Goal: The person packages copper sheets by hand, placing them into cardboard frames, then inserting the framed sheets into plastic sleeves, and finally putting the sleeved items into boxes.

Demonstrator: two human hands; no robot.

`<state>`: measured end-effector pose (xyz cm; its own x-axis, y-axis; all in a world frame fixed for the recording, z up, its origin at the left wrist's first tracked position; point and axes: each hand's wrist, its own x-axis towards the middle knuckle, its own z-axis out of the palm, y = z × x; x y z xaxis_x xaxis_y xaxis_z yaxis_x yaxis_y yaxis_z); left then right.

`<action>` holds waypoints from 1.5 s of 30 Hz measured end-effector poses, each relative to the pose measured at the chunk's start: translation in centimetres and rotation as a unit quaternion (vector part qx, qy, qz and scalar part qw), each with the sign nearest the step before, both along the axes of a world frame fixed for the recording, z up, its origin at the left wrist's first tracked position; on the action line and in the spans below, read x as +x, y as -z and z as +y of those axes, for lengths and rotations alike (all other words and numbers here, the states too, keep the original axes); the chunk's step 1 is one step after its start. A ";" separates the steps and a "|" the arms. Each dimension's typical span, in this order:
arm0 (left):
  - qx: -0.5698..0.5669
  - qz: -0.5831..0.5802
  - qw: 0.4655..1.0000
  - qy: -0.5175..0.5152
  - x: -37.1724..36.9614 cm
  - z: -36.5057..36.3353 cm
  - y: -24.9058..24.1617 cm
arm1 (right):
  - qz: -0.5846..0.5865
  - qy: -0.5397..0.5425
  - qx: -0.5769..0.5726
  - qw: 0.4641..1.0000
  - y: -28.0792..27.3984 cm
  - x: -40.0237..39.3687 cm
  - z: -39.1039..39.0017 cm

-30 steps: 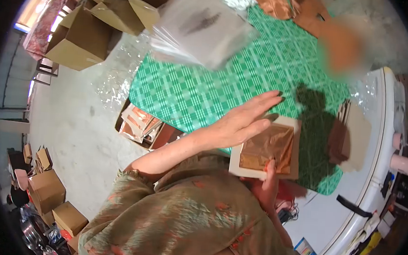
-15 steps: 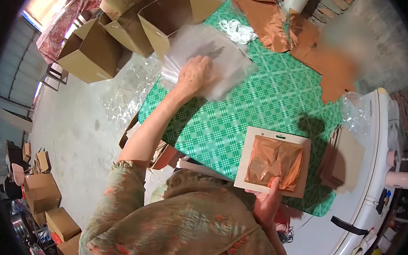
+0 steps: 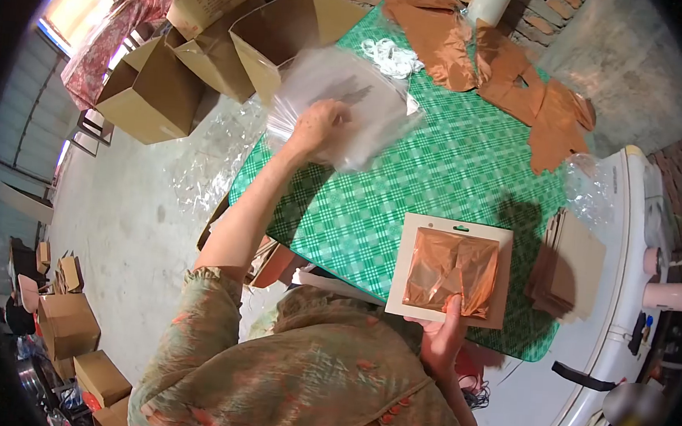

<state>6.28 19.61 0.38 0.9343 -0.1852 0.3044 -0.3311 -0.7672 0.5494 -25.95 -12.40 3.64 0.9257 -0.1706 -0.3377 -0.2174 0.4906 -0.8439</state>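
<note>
At the green table, both hands full of purpose

The right hand pinches a card above the near edge, thumb on its coppery packet, fingers behind, apparently so neither slips. The left hand rests on clear plastic stacked across the table; whether its curled fingers pinch any cannot be told. Other cards lie stacked to the right, likely for easy reach.

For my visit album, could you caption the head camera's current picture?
Left hand on clear plastic sleeves, right hand holding a copper-coloured packet on a card, over a green plaid tablecloth.
</note>
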 end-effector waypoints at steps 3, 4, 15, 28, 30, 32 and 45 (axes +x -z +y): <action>-0.026 0.048 0.998 0.022 0.2 0.4 -1.0 | -0.005 -0.011 0.000 1.000 0.0 0.0 -0.1; -0.050 0.066 0.996 0.014 0.1 0.3 -1.1 | -0.001 -0.005 0.007 1.000 0.3 0.0 -0.1; -0.029 -0.064 0.996 0.052 -1.6 -0.6 -3.4 | 0.011 0.062 0.029 0.998 -0.1 0.1 -0.1; 0.024 -0.100 0.949 0.298 -12.7 -14.3 -4.5 | 0.006 0.259 0.018 0.966 0.7 -7.4 -6.0; 0.035 -0.051 0.953 0.295 -13.0 -14.2 -2.6 | 0.023 0.172 -0.217 0.960 2.4 -8.9 -6.7; 0.008 -0.057 0.952 0.302 -13.1 -14.1 -2.5 | 0.035 0.130 -0.379 0.915 4.1 -9.7 -7.5; 0.076 -0.137 0.959 0.238 -14.9 -15.7 -2.3 | 0.040 0.161 -0.071 0.984 0.2 -4.9 -5.8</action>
